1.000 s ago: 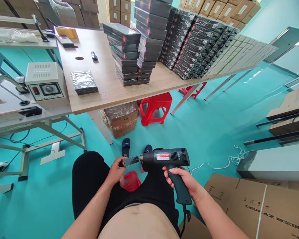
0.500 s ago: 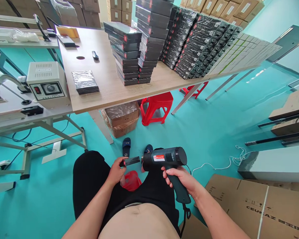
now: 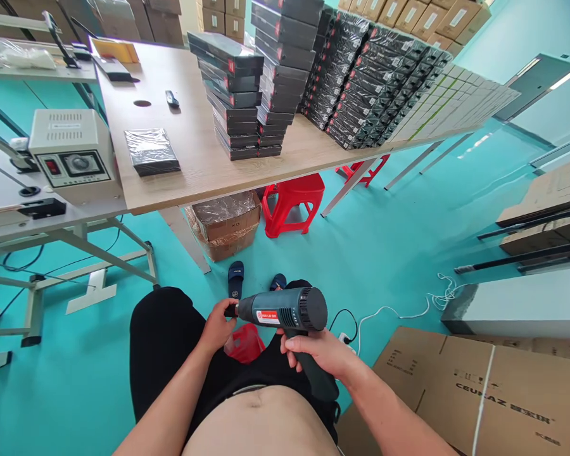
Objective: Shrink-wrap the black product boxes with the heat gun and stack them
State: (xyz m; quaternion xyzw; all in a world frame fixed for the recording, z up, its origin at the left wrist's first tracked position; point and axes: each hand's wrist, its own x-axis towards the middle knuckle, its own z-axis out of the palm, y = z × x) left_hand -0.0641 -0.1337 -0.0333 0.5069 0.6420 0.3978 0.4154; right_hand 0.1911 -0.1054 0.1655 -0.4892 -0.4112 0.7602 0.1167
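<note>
My right hand (image 3: 314,349) grips the handle of a dark teal heat gun (image 3: 292,306) with a red and white label on its barrel. The gun lies nearly level above my lap, nozzle toward my left hand (image 3: 219,325). Between the fingers of that hand is a small black box (image 3: 230,310), mostly hidden by the nozzle and fingers. The nozzle overlaps the box in view; whether they touch I cannot tell. Below, a red plastic bag (image 3: 245,344) shows between my black-clad legs.
Ahead, a wooden table (image 3: 194,180) bears stacks of black boxes (image 3: 237,95) and one film-wrapped box (image 3: 151,151). A beige control unit (image 3: 76,155) stands at left. Red stool (image 3: 294,204) and open carton (image 3: 228,225) sit below. Large cartons (image 3: 460,386) and a white cable (image 3: 394,310) lie right.
The heat gun has moved left, its nozzle now over the small box, which showed fully before. My left hand stays almost in place, and the view has shifted slightly.
</note>
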